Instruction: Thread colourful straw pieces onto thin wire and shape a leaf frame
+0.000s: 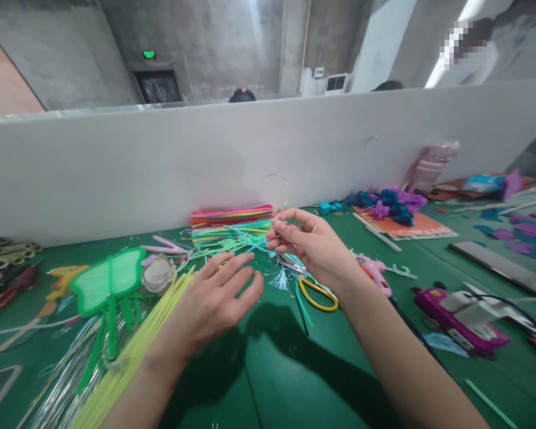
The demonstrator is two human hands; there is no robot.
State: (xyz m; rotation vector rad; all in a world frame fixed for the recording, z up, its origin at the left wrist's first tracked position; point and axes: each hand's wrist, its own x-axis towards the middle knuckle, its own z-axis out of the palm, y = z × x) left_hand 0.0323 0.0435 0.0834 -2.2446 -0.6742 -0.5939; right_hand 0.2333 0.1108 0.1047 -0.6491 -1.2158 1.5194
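My right hand [304,243] is raised above the middle of the table, with thumb and fingertips pinched together on a thin, curved wire [274,174]. The wire arcs up in front of the pale partition and is hard to see. My left hand [218,295] hovers lower to the left, its fingers loosely bent and apart, with nothing plainly in it. A tiny gold spot shows by its fingers, too small to name. Beneath my right hand lie yellow-handled scissors [322,302] and a light-blue tassel [280,279]. Behind both hands is a stack of coloured pipe cleaners [232,221].
To the left lie a green jellyfish-like craft piece [109,280], yellow-green stems [147,339] and a yellow glue gun [65,280]. To the right are a pink glue gun [375,271], a magenta power strip [462,325] and purple-blue flowers [390,205]. A partition [161,161] borders the table's back.
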